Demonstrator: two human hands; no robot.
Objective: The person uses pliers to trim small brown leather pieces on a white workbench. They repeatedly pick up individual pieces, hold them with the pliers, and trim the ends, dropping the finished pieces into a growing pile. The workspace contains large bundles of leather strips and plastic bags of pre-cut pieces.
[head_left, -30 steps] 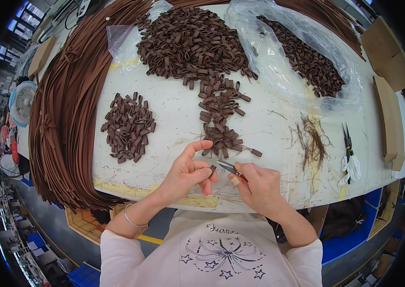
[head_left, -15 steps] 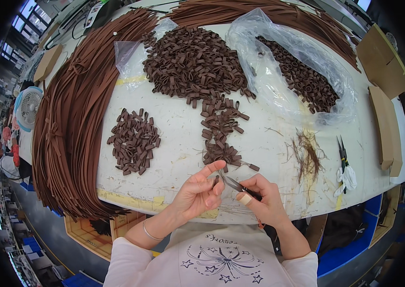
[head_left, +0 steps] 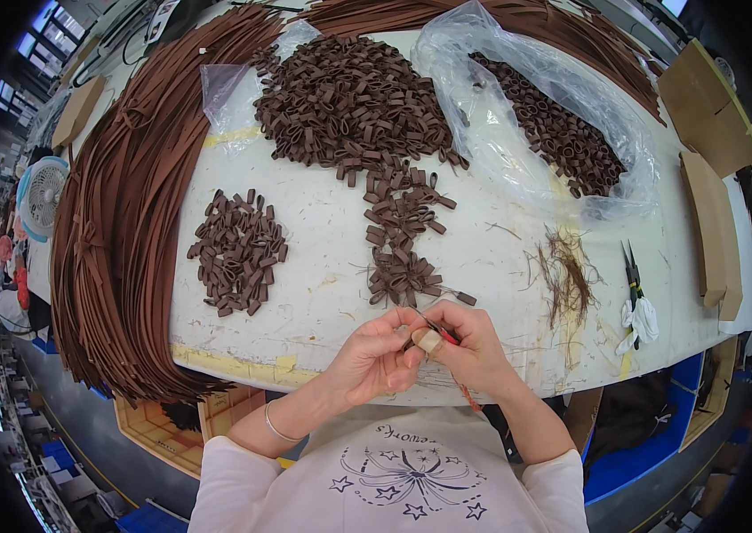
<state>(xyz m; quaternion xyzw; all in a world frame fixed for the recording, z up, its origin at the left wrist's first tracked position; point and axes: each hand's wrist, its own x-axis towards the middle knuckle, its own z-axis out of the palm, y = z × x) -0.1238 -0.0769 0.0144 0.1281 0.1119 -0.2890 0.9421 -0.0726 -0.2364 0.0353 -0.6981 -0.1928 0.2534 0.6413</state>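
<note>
At the table's front edge, my left hand point(head_left: 378, 355) has its fingers closed on a small dark brown loop point(head_left: 408, 345), which is mostly hidden. Against it, my right hand point(head_left: 469, 346), with a tan wrap on the thumb, grips thread snips point(head_left: 450, 337), their red part showing and a red cord dangling below. Just beyond my hands is a trail of brown loops point(head_left: 403, 271) with loose thread ends, leading to a large heap point(head_left: 349, 102). A smaller pile of loops point(head_left: 236, 249) lies to the left.
Long brown strips point(head_left: 109, 258) drape along the left. At right are a plastic bag point(head_left: 625, 195) of loops, thread scraps point(head_left: 569, 280), scissors point(head_left: 632, 271) with white wrapping and cardboard point(head_left: 705, 249). A fan point(head_left: 43, 200) and a person point(head_left: 13, 275) are at far left, crates point(head_left: 158, 417) below.
Since the earlier frames, my right hand has moved leftward onto my left hand's fingertips, covering the blades of the snips. My left index finger has curled down.
</note>
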